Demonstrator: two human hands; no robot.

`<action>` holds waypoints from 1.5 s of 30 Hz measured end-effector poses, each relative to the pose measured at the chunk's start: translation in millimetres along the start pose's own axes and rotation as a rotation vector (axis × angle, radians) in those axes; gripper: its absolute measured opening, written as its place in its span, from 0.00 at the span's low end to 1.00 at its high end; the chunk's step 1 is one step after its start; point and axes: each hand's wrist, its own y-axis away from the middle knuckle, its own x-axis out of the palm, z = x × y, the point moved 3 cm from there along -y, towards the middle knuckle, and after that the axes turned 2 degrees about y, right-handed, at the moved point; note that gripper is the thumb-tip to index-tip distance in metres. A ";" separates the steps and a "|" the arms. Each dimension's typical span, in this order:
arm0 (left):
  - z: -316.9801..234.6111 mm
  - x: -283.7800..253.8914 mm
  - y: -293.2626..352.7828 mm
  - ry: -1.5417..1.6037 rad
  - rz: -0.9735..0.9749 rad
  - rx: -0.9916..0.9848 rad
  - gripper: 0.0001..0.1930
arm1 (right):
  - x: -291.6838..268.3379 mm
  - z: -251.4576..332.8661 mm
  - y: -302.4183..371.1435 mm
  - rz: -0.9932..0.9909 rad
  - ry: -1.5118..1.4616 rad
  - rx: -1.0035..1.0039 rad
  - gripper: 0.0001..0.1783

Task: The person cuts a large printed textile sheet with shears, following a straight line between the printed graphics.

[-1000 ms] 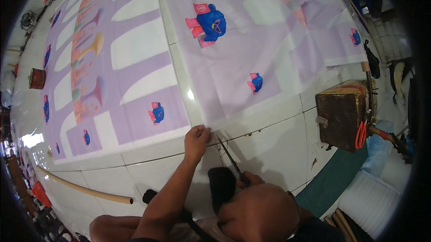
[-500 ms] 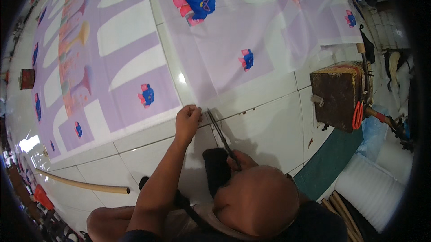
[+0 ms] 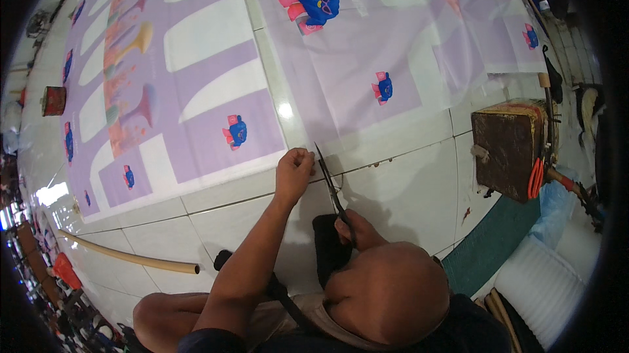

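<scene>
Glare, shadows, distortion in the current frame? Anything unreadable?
Head view: glare on the floor tiles, one spot between the left sheet and right sheet, a wider patch at far left. Head view: soft shadows right of the scissors. Head view: fisheye-bent edges, black rim. Head view: left-edge clutter too small and dim to identify.

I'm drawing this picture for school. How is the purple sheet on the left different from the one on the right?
The left sheet lies mostly smooth, while the right sheet is wrinkled. The left sheet's purple looks stronger; the right sheet's looks paler. The right sheet shows a large blue figure, while the left sheet's blue figures, like this one, look smaller. Both have purple and white areas.
</scene>
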 end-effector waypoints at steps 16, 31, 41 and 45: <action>7.0 -2.6 -1.5 0.077 0.026 0.002 0.11 | -0.5 -19.3 -22.5 -0.053 0.154 -0.149 0.19; 1.3 -4.5 0.7 0.104 0.060 -0.059 0.10 | 4.5 -6.6 -18.1 -0.054 0.032 -0.146 0.18; 8.3 -9.7 -1.1 0.058 0.049 0.022 0.12 | 10.5 -13.9 -22.4 -0.088 0.000 -0.070 0.18; 10.8 -5.8 -3.3 0.092 0.062 -0.035 0.12 | 6.7 -13.0 -20.4 -0.045 -0.065 -0.109 0.16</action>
